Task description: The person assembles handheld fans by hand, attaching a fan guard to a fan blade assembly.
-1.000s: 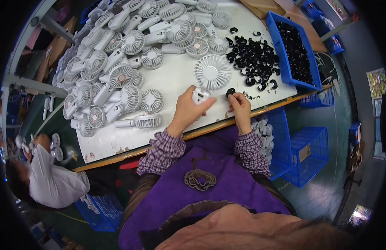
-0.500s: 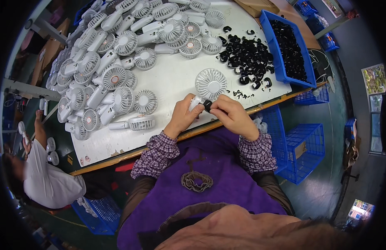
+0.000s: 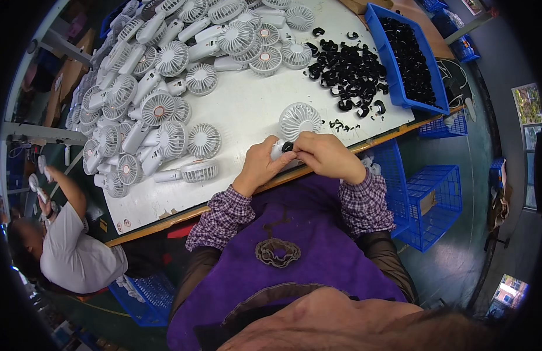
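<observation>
A white handheld fan point(image 3: 299, 120) lies at the front edge of the table, its round grille pointing away from me. My left hand point(image 3: 263, 163) is closed around its handle. At the handle's near end sits a small black curved plastic piece point(image 3: 287, 147). My right hand point(image 3: 328, 155) pinches at that piece with thumb and forefinger; the fingertips partly cover it. Whether the piece is fully seated on the handle cannot be made out. To the right of the fan lies a loose heap of similar black pieces point(image 3: 354, 73).
Many white handheld fans point(image 3: 160, 111) are piled on the left of the white table point(image 3: 242, 102). A blue tray point(image 3: 394, 88) of black pieces stands at the right. Blue plastic crates point(image 3: 432, 199) stand below the right edge. Another person point(image 3: 78, 245) sits at the left, holding a fan.
My hands stay together at the handle's end, and my right fingers have closed further over the black piece. The person at the left has raised an arm and shifted.
</observation>
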A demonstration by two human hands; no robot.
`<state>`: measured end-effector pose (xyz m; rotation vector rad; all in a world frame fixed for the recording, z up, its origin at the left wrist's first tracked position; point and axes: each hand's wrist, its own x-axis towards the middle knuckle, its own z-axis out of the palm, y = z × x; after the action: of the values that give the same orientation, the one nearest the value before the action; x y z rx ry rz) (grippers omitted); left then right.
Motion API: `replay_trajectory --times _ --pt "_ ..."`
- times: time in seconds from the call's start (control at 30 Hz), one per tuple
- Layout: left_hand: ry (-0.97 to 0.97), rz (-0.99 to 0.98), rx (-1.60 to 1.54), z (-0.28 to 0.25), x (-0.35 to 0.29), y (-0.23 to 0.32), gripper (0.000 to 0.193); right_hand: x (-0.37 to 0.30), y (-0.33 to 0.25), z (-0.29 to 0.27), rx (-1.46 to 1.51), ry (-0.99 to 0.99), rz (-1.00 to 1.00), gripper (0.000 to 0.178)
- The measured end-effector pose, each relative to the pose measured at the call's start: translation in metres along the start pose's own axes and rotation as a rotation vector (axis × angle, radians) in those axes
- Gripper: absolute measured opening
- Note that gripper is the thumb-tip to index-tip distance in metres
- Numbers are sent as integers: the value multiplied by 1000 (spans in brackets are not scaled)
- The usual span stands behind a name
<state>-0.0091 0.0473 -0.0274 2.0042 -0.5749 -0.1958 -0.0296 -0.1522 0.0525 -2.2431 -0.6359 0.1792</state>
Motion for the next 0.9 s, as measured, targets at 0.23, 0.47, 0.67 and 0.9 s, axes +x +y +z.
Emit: replay_trajectory --times 0.23,0.47,0.67,0.9 --pt "11 -29 -107 2 -3 5 46 -7 39 -2 703 -9 176 8" --pt "-11 94 -105 6 4 8 47 -2 2 -7 49 -49 22 10" --pt "79 106 -128 3 8 11 39 -10 -6 3 188 98 133 9" --pt "44 75 -120 9 3 11 33 -14 -5 9 127 205 85 10"
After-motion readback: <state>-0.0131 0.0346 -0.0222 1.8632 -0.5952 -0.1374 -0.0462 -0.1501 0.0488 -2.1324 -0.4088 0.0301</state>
